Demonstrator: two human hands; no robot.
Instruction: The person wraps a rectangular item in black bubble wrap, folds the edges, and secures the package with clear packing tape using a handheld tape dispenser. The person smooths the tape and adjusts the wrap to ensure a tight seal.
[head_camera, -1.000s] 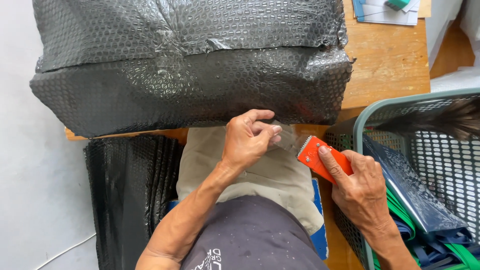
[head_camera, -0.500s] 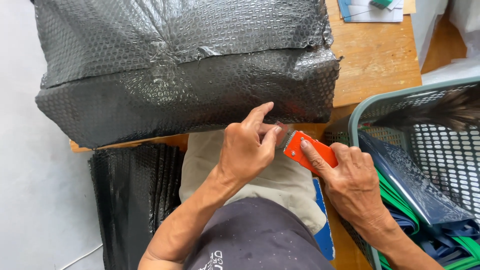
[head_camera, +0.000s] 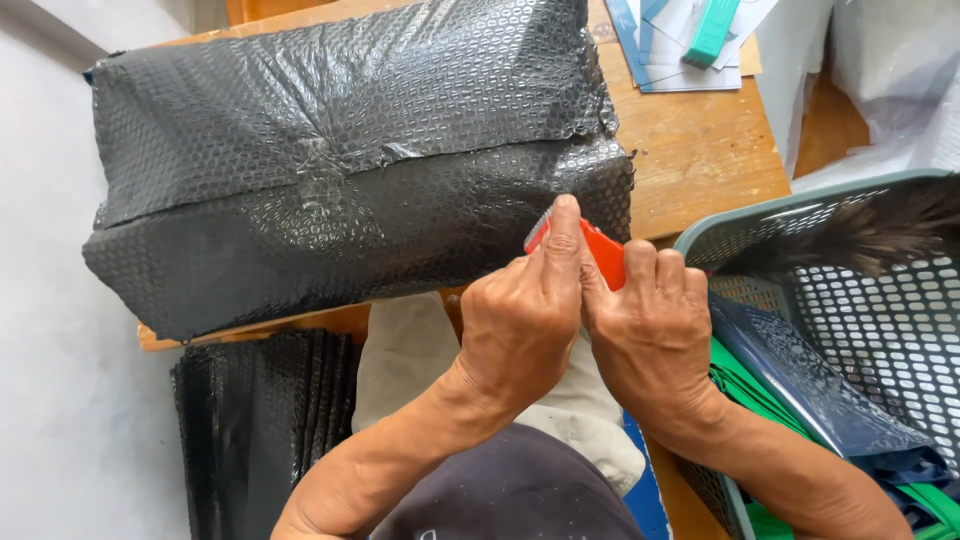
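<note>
L hand (head_camera: 520, 335) and R hand (head_camera: 650, 340), apart 1 s ago w/ the orange cutter (head_camera: 600, 250) in the R only, are now pressed together, both on it. Cutter went from below the tabletop's front edge up to the black parcel's (head_camera: 350, 200) front-right corner, touching the wrap. L forefinger now lies along the cutter.

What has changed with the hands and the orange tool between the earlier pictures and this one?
The right hand has carried the flat orange plastic tape dispenser up and leftwards to the near right end of the large black bubble-wrapped parcel. The left hand, earlier apart from it, has joined it there, one finger lying along the dispenser. The parcel on the wooden table and the green plastic basket look unmoved.
</note>
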